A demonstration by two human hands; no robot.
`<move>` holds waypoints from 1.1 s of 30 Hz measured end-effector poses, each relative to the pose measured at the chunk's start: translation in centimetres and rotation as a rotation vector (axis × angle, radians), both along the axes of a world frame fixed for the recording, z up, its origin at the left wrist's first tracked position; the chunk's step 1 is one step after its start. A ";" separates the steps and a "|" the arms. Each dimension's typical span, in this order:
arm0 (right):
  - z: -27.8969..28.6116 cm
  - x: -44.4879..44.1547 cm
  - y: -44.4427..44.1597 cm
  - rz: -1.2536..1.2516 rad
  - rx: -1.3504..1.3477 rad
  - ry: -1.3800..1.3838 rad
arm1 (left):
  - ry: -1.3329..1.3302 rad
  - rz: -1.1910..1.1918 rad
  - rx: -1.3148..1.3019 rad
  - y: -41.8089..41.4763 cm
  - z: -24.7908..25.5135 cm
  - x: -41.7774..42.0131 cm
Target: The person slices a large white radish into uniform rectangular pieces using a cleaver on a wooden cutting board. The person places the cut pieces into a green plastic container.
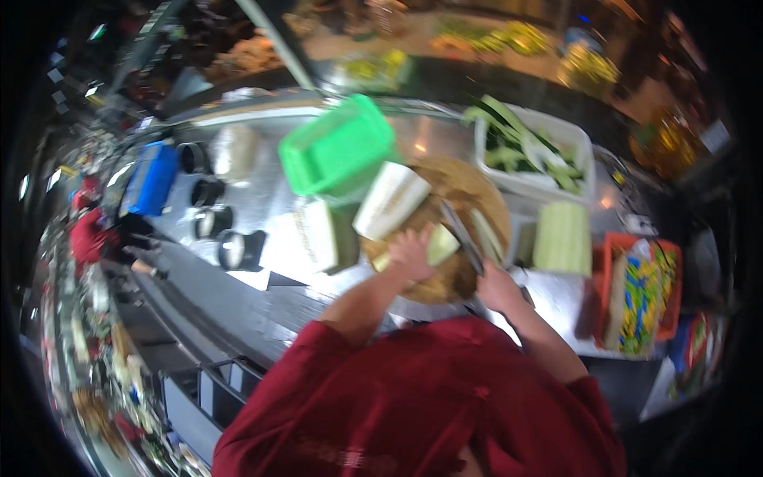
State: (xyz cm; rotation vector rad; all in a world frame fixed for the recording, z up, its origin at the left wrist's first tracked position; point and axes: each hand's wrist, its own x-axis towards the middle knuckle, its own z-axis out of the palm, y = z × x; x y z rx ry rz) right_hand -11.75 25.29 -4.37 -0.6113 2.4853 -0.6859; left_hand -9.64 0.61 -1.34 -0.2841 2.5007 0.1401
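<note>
My left hand (412, 253) lies over a pale green piece of peeled melon (443, 244), pressing it onto a round wooden chopping block (438, 291). In my right hand (498, 287) is the handle of a kitchen knife (462, 236); its blade points away from me, to the right of that piece. A thin pale green slice (487, 234) lies right of the blade. At the block's far left side rests a large white-fleshed melon chunk (391, 200). Another melon chunk (319, 235) stands on the steel table to the left, and a ridged one (562, 238) to the right.
A green plastic basin (340, 146) and a white tub (590, 152) of green peelings stand behind the block. Several dark round containers (232, 249) and a blue box (153, 179) are left. An orange basket (670, 292) sits right. A person in red (89, 235) is far left.
</note>
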 end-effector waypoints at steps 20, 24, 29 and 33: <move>1.6 -3.3 3.0 -0.081 0.038 0.010 | 0.242 -0.255 0.142 -0.3 -0.7 4.2; 1.4 -2.2 2.7 -0.049 0.063 -0.058 | 0.374 -0.256 0.018 -0.6 -2.9 1.9; 4.9 0.4 2.0 -0.156 0.105 -0.104 | 0.406 -0.330 0.050 -1.0 -3.1 -0.7; 7.5 2.5 0.2 -0.155 0.078 -0.084 | 0.529 -0.312 0.215 -1.2 -5.1 -1.6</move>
